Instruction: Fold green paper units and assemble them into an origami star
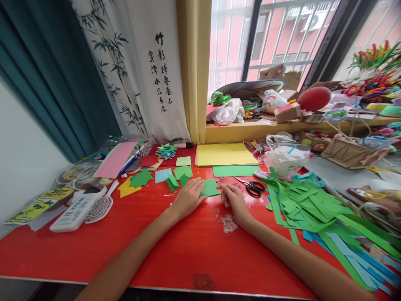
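A green paper square (211,188) lies on the red table between my hands. My left hand (189,197) rests flat over its left side, fingers stretched out together. At its right edge is my right hand (234,200), fingers loosely bent and the index fingertip close to the paper; I see nothing held there. Small folded green pieces (172,182) sit just beyond my left fingers, near a light blue square (163,175) and another green square (183,171). Black-handled scissors (254,189) lie beyond my right hand, blades pointing left.
A large heap of green paper strips (310,202) covers the right side. At the back are yellow sheets (226,154) and a folded paper star (166,151). A white hairbrush (99,209) and white box (77,210) lie left. Whitish scraps (229,223) dot the red table (188,255).
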Demonstrator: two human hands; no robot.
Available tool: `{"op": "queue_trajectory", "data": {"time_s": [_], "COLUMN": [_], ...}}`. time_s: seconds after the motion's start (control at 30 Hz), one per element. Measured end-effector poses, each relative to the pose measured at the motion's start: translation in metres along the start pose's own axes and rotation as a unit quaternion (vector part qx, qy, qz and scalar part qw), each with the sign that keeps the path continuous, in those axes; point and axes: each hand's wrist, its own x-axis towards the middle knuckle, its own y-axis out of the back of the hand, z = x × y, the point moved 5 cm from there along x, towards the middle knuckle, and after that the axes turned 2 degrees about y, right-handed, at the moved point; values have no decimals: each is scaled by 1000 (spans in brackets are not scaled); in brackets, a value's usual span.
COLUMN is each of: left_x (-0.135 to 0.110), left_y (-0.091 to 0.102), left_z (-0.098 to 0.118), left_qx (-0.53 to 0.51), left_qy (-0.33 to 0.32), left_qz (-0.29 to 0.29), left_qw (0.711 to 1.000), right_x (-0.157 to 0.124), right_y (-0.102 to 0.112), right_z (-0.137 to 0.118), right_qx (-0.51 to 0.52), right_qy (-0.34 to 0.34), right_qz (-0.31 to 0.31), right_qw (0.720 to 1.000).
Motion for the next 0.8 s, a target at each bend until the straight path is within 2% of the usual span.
{"op": "queue_trajectory", "data": {"time_s": [0.1,0.17,0.33,0.67,0.73,0.8], "left_x": [-5,-6,-6,-7,-7,-8], "left_y": [-20,-25,-20,-17,-12,-2], "left_z": [2,0,-2,-3,-3,-3], "left_qx": [17,8,-37,-60,-27,-2], "left_qy": [3,15,25,46,57,58], "left_qz": [-40,-49,-40,-24,-5,44], "left_qw": [999,999,998,997,998,997], "right_x": [0,0,0,0,-1,-2], "right_y": [3,4,3,-1,-4,-9], "right_z": [-1,-1,-2,-1,0,2], "right_qx": [8,7,0,-5,-11,-9], "right_qy": [11,11,8,4,-7,-38], "right_qz": [24,25,17,-9,-30,-60], "right_qw": [1000,1000,1000,1000,999,997]}}
